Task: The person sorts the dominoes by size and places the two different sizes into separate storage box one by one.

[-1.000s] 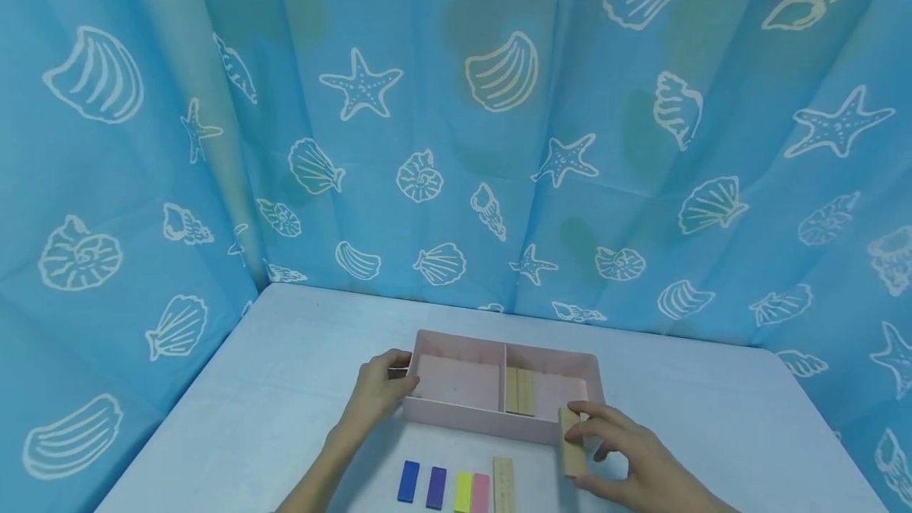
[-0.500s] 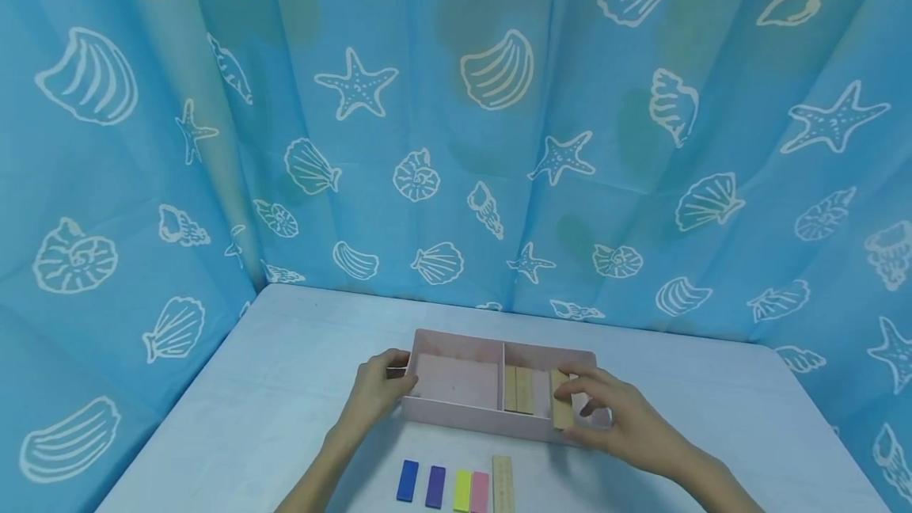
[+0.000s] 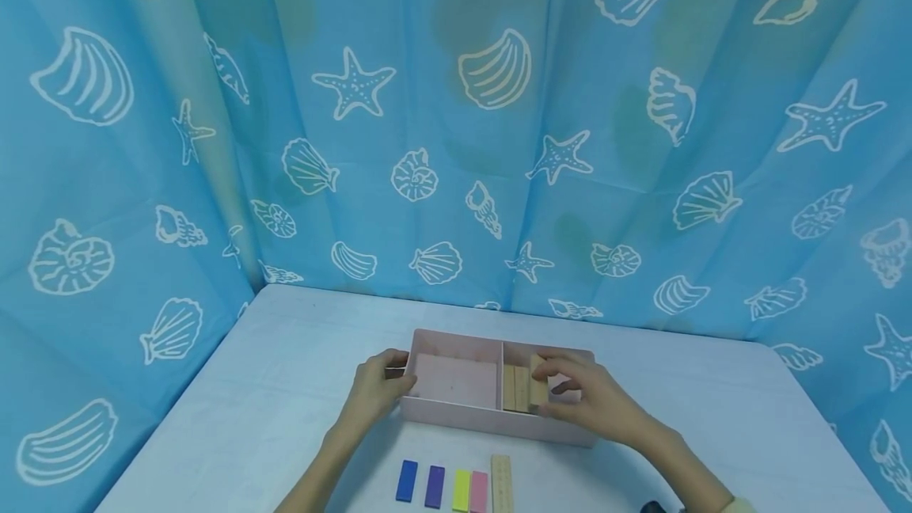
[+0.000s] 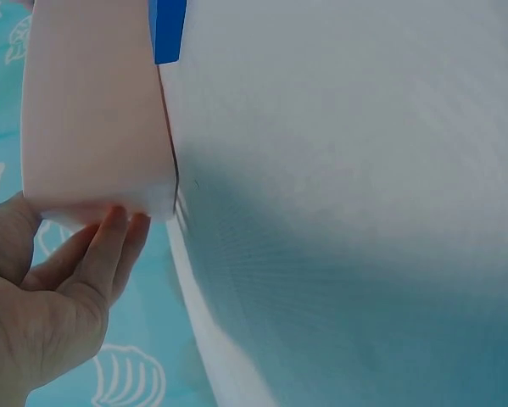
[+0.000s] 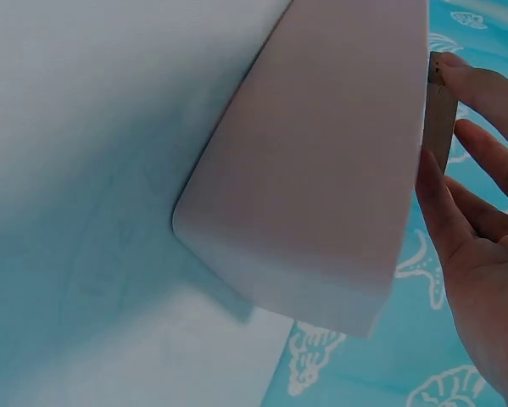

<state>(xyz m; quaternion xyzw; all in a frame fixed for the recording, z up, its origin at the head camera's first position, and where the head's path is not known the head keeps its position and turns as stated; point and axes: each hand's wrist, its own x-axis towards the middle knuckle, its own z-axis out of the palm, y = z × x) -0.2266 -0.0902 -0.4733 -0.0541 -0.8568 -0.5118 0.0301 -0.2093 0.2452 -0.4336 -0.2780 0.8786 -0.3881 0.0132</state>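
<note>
On a white table (image 3: 306, 355) before a blue curtain (image 3: 427, 125), the left hand (image 3: 378, 386) grips a box (image 3: 470, 416), the right hand (image 3: 594, 398) pinching a wooden block (image 3: 538, 392) between thumb and fingers.

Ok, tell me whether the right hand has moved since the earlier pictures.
Yes: the right hand has moved left and farther back, nearer the box divider.

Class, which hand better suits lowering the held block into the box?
Probably the right hand: it pinches the wooden block at the right compartment; the left hand holds the left end of the pink box.
</note>
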